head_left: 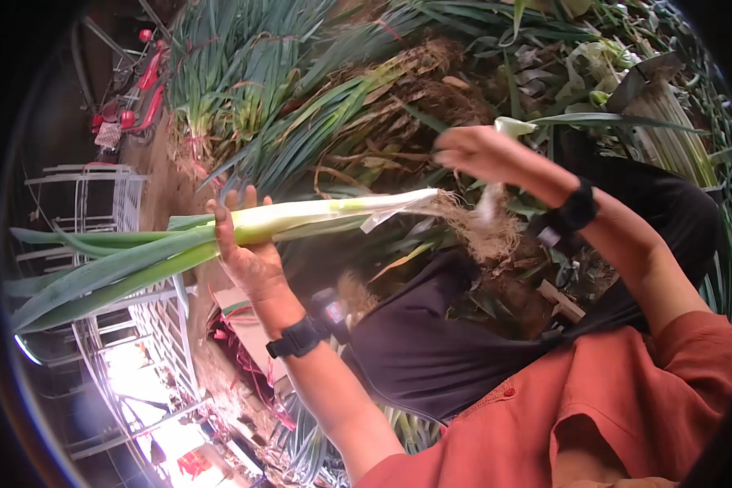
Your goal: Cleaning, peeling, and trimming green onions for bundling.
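Note:
My left hand (252, 256) grips a large green onion (325, 211) around the middle of its stalk. The onion lies nearly level, its long green leaves (130, 256) fanning left past the hand. Its white end points right, with a tuft of pale roots (472, 224). A loose pale skin flap (376, 218) hangs from the shaft. My right hand (476, 153) is raised beyond and right of the root end, apart from the onion. Motion smears its fingers, so I cannot see whether they hold anything. A white-and-green leaf piece (514, 126) shows just behind that hand.
Bundles of green onions (236, 73) stand at the far left. More onions with dry roots (415, 73) lie in the middle. Stripped leaves (545, 73) heap at the far right. White metal racks (126, 199) and a red vehicle (146, 89) stand left. My dark-trousered leg (431, 333) is below.

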`<action>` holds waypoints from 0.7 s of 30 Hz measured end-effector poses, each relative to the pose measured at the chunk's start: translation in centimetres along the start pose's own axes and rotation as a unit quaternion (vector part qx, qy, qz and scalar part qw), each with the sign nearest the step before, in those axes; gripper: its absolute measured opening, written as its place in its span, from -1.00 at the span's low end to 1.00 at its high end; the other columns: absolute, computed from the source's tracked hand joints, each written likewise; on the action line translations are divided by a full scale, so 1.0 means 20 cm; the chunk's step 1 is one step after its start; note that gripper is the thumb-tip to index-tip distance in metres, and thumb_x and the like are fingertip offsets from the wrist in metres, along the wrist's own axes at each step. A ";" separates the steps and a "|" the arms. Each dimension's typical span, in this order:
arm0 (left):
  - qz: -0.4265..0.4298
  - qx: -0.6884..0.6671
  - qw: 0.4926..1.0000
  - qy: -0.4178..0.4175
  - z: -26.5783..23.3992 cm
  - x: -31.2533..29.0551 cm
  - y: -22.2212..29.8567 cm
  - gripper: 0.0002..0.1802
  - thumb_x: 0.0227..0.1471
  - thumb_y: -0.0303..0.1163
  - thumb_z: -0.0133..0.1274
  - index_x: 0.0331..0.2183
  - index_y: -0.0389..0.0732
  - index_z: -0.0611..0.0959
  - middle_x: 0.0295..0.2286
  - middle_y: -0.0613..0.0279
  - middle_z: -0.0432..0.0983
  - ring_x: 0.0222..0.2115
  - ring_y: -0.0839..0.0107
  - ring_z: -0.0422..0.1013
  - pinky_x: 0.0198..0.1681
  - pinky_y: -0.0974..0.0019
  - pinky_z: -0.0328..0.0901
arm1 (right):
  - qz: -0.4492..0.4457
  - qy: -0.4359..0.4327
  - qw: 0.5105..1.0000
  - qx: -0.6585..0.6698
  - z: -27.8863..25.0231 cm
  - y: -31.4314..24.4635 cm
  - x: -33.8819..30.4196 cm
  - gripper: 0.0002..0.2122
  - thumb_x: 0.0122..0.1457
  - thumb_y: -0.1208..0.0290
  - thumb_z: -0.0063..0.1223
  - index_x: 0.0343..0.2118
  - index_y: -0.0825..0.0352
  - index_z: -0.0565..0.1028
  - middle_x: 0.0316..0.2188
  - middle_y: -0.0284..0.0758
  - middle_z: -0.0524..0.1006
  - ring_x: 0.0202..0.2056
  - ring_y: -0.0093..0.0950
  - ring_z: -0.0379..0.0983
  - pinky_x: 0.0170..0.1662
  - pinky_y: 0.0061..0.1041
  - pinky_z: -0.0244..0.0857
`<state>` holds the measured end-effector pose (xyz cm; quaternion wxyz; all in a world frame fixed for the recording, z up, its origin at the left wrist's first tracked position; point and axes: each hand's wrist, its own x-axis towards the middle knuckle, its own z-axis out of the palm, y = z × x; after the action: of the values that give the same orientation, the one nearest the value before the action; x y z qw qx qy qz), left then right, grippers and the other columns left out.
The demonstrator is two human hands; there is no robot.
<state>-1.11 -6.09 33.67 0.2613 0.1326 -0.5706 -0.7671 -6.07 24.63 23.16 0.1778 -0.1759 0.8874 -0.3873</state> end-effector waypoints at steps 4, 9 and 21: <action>-0.012 -0.054 0.985 -0.165 0.20 -0.12 0.08 -0.31 -0.18 -0.19 0.08 0.01 -0.19 0.27 -0.02 0.11 0.22 -0.02 0.13 0.21 0.00 -0.04 0.14 | -0.145 -0.038 0.937 0.314 0.00 -0.51 0.08 -0.62 0.13 0.14 -0.04 -0.13 0.36 0.42 -0.25 -0.24 0.49 -0.24 -0.47 0.41 -0.17 -0.53 0.29; 0.011 0.018 0.967 -0.255 0.32 -0.27 0.07 -0.18 -0.20 -0.25 -0.05 0.10 -0.34 0.08 0.01 -0.06 0.16 0.08 0.08 0.07 0.18 0.05 -0.10 | -0.206 -0.053 0.907 0.364 -0.02 -0.76 0.09 -0.64 0.13 0.13 -0.03 -0.24 0.38 0.49 -0.46 -0.25 0.50 -0.42 -0.60 0.36 -0.32 -0.51 0.27; -0.013 -0.150 0.967 -0.207 0.25 -0.29 0.00 -0.31 -0.16 -0.29 -0.09 0.04 -0.35 0.16 -0.17 -0.02 0.29 -0.15 0.24 0.26 -0.02 0.19 0.11 | 0.110 0.039 0.758 0.642 0.18 -0.47 0.22 -0.67 0.21 0.18 -0.17 -0.33 0.43 0.39 -0.64 -0.33 0.37 -0.65 -0.53 0.30 -0.62 -0.54 0.24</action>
<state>1.22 1.08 34.70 0.1448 -0.0622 -0.4890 -0.8579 -6.74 14.42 27.11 0.2551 0.0935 0.4503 -0.8505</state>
